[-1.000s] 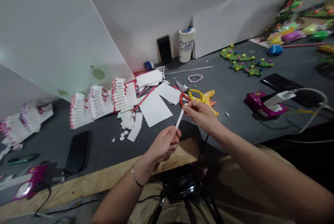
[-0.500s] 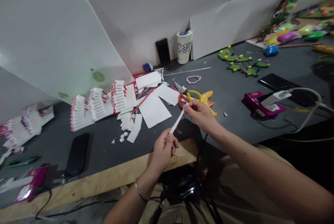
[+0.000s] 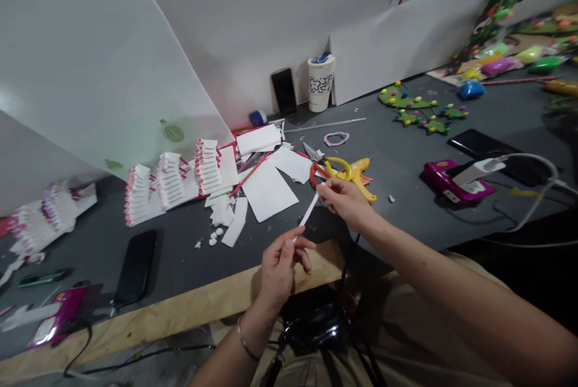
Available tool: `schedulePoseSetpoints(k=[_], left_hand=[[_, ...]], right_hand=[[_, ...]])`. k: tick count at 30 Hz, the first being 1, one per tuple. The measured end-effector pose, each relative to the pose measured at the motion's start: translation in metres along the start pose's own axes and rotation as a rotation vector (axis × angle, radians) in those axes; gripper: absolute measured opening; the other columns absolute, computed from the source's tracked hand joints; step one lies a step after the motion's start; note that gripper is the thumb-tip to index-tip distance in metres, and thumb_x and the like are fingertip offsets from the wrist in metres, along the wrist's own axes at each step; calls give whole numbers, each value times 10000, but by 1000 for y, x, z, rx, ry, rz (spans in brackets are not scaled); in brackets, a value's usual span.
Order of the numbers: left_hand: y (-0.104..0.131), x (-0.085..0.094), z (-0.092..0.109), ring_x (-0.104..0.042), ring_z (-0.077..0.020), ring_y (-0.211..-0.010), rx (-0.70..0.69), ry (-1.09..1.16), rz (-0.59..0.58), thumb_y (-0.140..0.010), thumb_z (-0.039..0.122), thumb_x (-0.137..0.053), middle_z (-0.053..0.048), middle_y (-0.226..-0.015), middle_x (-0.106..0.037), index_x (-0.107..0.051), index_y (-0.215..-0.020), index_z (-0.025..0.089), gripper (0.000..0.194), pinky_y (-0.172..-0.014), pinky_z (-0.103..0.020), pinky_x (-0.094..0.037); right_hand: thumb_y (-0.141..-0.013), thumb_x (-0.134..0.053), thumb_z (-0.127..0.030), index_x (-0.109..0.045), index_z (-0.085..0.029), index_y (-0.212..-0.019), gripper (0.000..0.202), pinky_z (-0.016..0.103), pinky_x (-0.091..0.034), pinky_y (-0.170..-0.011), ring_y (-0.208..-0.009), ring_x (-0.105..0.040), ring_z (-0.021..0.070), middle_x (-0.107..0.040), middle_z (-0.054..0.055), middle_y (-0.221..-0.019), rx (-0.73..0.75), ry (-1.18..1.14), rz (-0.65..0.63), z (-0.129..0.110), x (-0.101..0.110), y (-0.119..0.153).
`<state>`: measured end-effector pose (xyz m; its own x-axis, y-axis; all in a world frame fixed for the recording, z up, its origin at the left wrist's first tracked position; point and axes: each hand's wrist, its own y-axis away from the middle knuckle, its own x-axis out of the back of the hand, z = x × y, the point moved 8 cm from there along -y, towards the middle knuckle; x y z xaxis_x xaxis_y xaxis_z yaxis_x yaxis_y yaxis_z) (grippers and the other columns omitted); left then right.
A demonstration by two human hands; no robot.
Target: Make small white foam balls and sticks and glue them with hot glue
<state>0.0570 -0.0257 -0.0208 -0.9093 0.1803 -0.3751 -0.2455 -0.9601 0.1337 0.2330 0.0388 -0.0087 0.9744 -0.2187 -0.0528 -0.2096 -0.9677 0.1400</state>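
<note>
Between my hands a narrow white strip (image 3: 309,211) runs at a slant above the table's front edge. My right hand (image 3: 345,199) pinches its upper end. At the lower end, my left hand (image 3: 280,263) holds the strip between thumb and index finger, with the other fingers loosely curled. Just beyond my right hand lie scissors (image 3: 344,165) with red and yellow handles, against a yellow glue gun (image 3: 361,171). White sheets (image 3: 266,188) lie behind my left hand, and a cut white piece (image 3: 235,222) and small white balls (image 3: 213,242) are to its left.
Several rows of red-tipped white pieces (image 3: 138,194) stand on the left. A dark phone (image 3: 135,266) lies near the front edge. A paper cup (image 3: 320,83) and an upright phone (image 3: 284,91) stand at the back. Right are green decorated shapes (image 3: 406,98) and a magenta power block (image 3: 456,182) with cables.
My left hand's fingers have loosened and spread a little around the strip's lower end. My right hand keeps its pinch. The view has shifted slightly.
</note>
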Motion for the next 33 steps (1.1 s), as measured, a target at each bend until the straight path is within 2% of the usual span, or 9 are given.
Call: schedulePoseSetpoints(k=[4,9,12,20,25,28,30,33], left_hand=[[0,-4,-1,-600,-125,-546,91,135,-19,-837,447,-608,-95,-778,-709,-699,-954,119,360,-381,-189,-446],[1,-6,-1,-625,-151,-653,136,152,-41,-813,351,-647,-99,-853,-692,-689,-1035,129,317,-376,-178,-467],[1,-8,-1,-630,-173,-697,150,186,-65,-833,377,-602,-116,-887,-685,-689,-1055,120,351,-370,-192,-483],[0,-8,1,-655,-167,-665,205,149,-61,-795,274,-644,-121,-916,-703,-660,-1012,114,269,-343,-170,-477],[3,-10,4,-632,-131,-545,160,101,-93,-826,299,-613,-38,-746,-677,-592,-838,154,148,-321,-156,-453],[6,-7,4,-595,-100,-504,114,24,-102,-855,307,-584,-3,-678,-630,-583,-826,158,153,-337,-142,-444],[10,-7,7,-613,-108,-569,67,-65,-133,-862,313,-582,-18,-731,-644,-596,-880,163,153,-384,-152,-475],[17,-13,16,-650,-153,-750,-20,-256,-262,-873,333,-571,-91,-942,-685,-597,-1036,169,232,-496,-197,-539]], right_hand=[[-685,-663,-478,-457,-204,-593,355,207,-271,-421,-428,-354,58,-464,-67,-514,2,-26,-3,2,1,0],[-708,-670,-480,-483,-208,-624,341,197,-297,-399,-405,-382,61,-458,-75,-496,19,-76,-7,2,1,0],[-709,-676,-476,-488,-209,-625,337,193,-289,-385,-393,-383,58,-460,-74,-491,42,-87,7,-1,2,0],[-715,-684,-472,-496,-207,-625,337,194,-300,-384,-394,-392,57,-471,-70,-499,57,-81,11,-3,3,0],[-690,-694,-472,-484,-210,-614,345,194,-296,-375,-391,-383,55,-476,-69,-504,33,-87,33,-2,4,0],[-690,-687,-457,-487,-209,-608,329,195,-298,-379,-390,-381,54,-459,-75,-494,29,-78,31,-2,4,0],[-698,-679,-449,-488,-208,-609,320,196,-299,-384,-390,-379,52,-453,-78,-492,29,-68,29,-1,5,0],[-704,-676,-448,-482,-206,-611,324,196,-308,-387,-389,-378,48,-475,-74,-510,24,-62,20,1,5,0]])
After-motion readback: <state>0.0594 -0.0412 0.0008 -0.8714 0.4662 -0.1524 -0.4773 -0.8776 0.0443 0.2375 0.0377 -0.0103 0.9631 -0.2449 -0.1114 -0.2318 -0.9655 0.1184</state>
